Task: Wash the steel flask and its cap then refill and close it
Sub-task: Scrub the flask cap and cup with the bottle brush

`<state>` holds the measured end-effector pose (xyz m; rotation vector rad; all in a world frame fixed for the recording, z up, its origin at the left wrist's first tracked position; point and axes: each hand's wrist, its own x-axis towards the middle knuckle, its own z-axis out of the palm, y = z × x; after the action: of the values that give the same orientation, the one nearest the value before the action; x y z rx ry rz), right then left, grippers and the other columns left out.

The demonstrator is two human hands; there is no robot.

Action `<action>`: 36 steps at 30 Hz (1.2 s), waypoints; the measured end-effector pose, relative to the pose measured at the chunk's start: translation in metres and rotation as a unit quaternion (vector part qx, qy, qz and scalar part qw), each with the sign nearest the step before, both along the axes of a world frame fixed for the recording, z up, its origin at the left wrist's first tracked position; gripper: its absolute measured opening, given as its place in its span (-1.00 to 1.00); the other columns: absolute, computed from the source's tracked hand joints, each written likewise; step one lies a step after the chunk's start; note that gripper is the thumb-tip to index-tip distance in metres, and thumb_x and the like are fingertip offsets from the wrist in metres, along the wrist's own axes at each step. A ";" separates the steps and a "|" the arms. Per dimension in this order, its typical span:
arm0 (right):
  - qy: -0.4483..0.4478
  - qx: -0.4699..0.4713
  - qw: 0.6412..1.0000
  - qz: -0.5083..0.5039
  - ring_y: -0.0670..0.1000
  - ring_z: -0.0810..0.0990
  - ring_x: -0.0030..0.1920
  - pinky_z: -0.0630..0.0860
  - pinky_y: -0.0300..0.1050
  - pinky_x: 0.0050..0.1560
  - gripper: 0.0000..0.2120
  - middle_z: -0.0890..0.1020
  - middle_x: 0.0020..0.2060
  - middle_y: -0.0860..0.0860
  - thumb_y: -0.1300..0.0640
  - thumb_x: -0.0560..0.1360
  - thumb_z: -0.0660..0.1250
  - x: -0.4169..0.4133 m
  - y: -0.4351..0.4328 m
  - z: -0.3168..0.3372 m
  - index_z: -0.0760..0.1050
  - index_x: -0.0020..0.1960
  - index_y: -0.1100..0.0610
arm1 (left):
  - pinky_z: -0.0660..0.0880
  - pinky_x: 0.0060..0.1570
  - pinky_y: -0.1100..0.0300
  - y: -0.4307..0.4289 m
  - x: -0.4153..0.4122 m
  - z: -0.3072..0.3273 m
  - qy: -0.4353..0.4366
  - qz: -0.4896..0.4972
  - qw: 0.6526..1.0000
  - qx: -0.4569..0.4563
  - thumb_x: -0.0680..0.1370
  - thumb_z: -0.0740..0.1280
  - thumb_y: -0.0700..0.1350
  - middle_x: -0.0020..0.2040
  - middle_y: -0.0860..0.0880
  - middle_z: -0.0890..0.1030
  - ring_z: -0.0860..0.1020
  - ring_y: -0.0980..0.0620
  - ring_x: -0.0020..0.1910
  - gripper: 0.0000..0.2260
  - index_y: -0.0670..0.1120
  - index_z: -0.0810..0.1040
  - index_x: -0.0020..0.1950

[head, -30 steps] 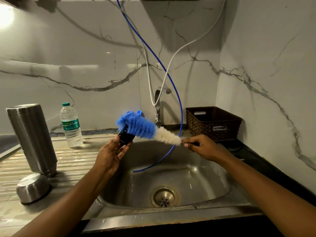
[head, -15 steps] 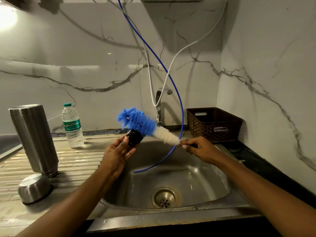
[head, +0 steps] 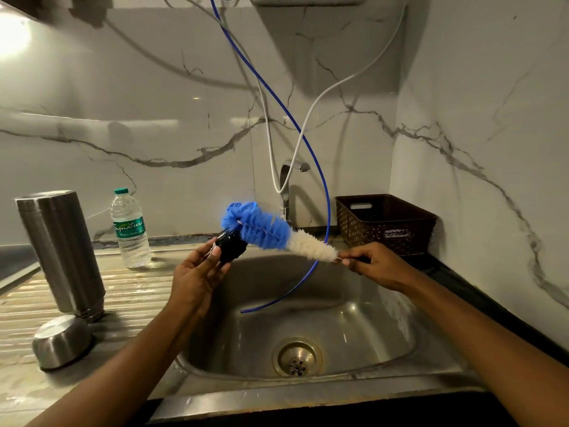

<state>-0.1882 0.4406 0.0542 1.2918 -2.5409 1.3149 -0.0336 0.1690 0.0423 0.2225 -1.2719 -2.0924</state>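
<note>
The steel flask (head: 60, 254) stands upside down on the ribbed drainboard at the left. Its round steel cup lid (head: 61, 340) lies mouth down in front of it. My left hand (head: 197, 272) holds the black inner cap (head: 230, 248) over the sink's left rim, pinched between thumb and fingers. My right hand (head: 374, 263) grips the handle of a bottle brush (head: 271, 234) with blue and white bristles. The blue bristles lie against the top of the black cap.
The steel sink (head: 338, 306) with its drain lies below my hands. A tap (head: 288, 183) stands behind, with a blue tube (head: 320, 180) and a white hose hanging into the basin. A plastic water bottle (head: 131, 229) stands on the drainboard, a brown basket (head: 385, 221) at the right.
The brush's blue end has slid a little over the black cap, and the cap has turned slightly in my left hand. Both hands stay over the sink.
</note>
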 end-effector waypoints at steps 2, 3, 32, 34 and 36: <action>0.005 0.011 1.000 -0.003 -0.25 0.51 -0.17 0.42 -0.44 -0.21 -0.74 0.53 -0.16 -0.24 0.19 0.54 0.28 0.002 -0.008 -0.004 0.50 0.23 0.08 | 0.61 -0.24 0.28 0.005 -0.002 -0.002 -0.018 -0.006 0.999 -0.025 0.56 0.22 -0.29 0.06 -0.08 0.59 0.60 0.01 -0.01 -0.83 -0.08 0.54 0.05; 0.002 0.011 1.000 -0.002 -0.24 0.51 -0.17 0.42 -0.42 -0.20 -0.74 0.53 -0.16 -0.24 0.18 0.54 0.28 0.003 -0.013 -0.007 0.51 0.22 0.09 | 0.61 -0.24 0.28 0.007 -0.003 -0.002 -0.017 -0.006 0.999 -0.030 0.56 0.22 -0.29 0.06 -0.08 0.59 0.59 0.01 0.00 -0.83 -0.08 0.54 0.05; -0.405 0.023 0.903 0.142 -0.17 0.19 -0.62 0.11 -0.36 -0.66 -0.74 0.38 -0.46 0.00 0.18 0.61 0.09 0.033 -0.029 -0.008 0.52 0.15 0.17 | 0.62 -0.12 0.23 -0.003 -0.005 -0.008 0.026 0.021 0.997 -0.063 0.52 0.26 -0.36 0.10 -0.04 0.56 0.57 0.00 0.07 -0.76 -0.04 0.51 0.04; -0.398 0.021 0.906 0.143 -0.17 0.19 -0.61 0.11 -0.36 -0.65 -0.73 0.39 -0.46 -0.01 0.17 0.62 0.08 0.035 -0.029 -0.007 0.51 0.16 0.17 | 0.62 -0.12 0.23 -0.004 -0.003 -0.007 0.021 0.028 0.996 -0.080 0.51 0.27 -0.36 0.08 -0.03 0.56 0.57 0.01 0.06 -0.76 -0.04 0.51 0.03; -0.393 0.013 0.909 0.137 -0.17 0.18 -0.61 0.11 -0.36 -0.65 -0.73 0.38 -0.46 -0.01 0.16 0.62 0.07 0.035 -0.024 -0.003 0.51 0.15 0.16 | 0.62 -0.15 0.23 -0.009 -0.002 -0.007 0.016 0.021 0.997 -0.073 0.53 0.25 -0.34 0.07 -0.04 0.58 0.58 0.01 0.04 -0.78 -0.04 0.51 0.05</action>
<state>-0.1527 0.4164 0.0512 1.3586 -2.9041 2.2562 -0.0355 0.1597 0.0354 0.1487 -1.3830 -1.9505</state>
